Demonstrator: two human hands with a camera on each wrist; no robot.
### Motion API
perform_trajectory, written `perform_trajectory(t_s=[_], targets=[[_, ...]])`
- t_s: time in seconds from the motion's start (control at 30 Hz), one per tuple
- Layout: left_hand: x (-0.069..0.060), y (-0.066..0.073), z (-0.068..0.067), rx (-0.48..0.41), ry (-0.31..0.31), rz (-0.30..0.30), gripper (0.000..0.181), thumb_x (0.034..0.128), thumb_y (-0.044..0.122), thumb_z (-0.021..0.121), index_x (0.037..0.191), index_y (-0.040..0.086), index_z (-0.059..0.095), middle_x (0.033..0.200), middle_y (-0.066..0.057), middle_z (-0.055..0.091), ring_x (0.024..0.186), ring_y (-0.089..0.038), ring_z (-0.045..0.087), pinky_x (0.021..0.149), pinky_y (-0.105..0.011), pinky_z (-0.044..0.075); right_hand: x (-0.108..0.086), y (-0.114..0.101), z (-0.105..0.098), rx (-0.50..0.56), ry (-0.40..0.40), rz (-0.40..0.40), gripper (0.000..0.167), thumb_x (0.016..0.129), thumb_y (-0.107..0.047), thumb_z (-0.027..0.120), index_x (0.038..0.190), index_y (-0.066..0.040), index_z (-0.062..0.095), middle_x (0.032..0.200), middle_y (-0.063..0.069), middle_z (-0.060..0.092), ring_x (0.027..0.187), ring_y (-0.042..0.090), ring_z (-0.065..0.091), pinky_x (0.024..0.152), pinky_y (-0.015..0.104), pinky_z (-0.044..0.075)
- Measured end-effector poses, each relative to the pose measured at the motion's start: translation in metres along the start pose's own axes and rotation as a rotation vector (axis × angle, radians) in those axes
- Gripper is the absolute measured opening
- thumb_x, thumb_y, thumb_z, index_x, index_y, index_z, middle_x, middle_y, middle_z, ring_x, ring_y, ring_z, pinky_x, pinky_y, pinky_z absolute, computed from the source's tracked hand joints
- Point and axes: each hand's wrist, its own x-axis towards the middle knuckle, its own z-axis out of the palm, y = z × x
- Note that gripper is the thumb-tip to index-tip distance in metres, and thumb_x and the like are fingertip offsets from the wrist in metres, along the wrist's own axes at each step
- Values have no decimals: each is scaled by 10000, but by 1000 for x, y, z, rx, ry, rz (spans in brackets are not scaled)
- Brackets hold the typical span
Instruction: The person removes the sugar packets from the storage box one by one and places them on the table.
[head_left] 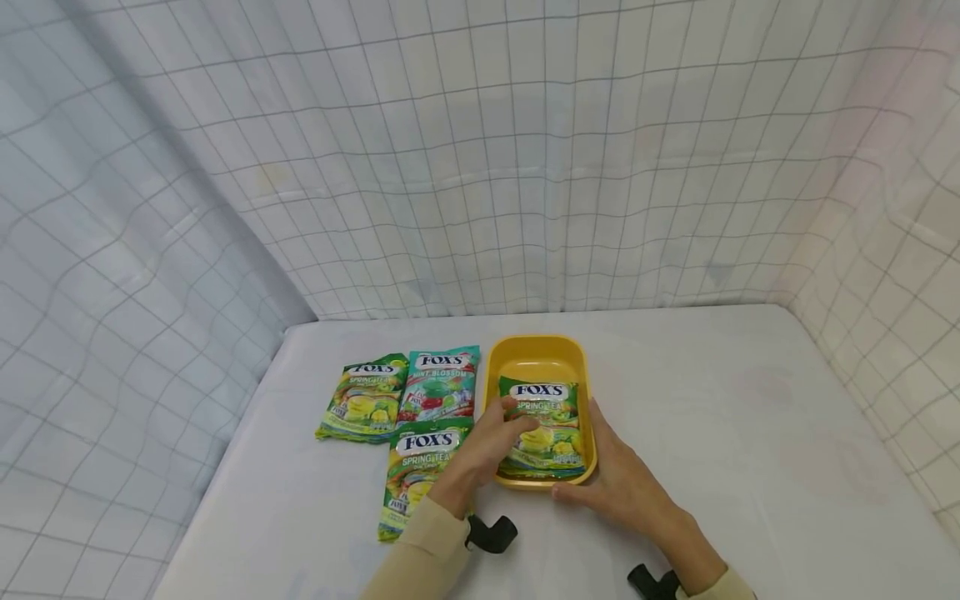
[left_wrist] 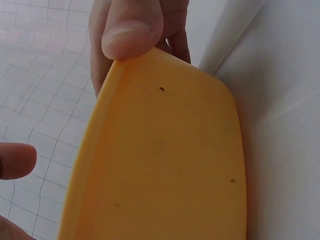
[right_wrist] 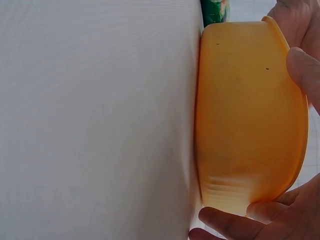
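A yellow plastic tray [head_left: 534, 345] stands upright on the white table, with a green Fox's Spring Tea candy bag [head_left: 542, 450] lying in it. My right hand [head_left: 626, 483] holds the tray's near right corner. Its thumb lies on the near rim and its fingers along the right side, as the right wrist view shows. Over the tray's left edge reaches my left hand [head_left: 486, 442], thumb and fingers extended above the bag. Whether they touch the bag, I cannot tell. In the left wrist view, the left thumb [left_wrist: 17, 161] is apart from the tray's wall.
Left of the tray lie a Spring Tea bag [head_left: 365, 400], a teal Mint Blossom bag [head_left: 439, 385] and another Spring Tea bag [head_left: 420, 467], partly behind the left wrist. White gridded curtains [head_left: 525, 167] surround the table [head_left: 720, 400] at the back and sides.
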Motion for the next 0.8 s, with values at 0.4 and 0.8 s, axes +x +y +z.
perform_trajectory(t_s=[0.4,0.8], targets=[[4,-1,0,-42,-51,47,370,993,224,632,1245,-13,501,1264,-160,511,1215,-345,442,1074,-561,333,1,-1,-1,-18,-4,-4,1377,711,-715,801,1646,-113,-13,1685,134,129,1492,366,269,1150,578,313],[2,1,5,-156,67,6,563,957,187,676,1406,-29,415,1400,-222,447,1183,-323,501,1076,-510,404,1,-1,1,-29,-9,26,1375,703,-736,791,1648,-129,-3,1687,120,139,1491,368,279,1140,589,324]])
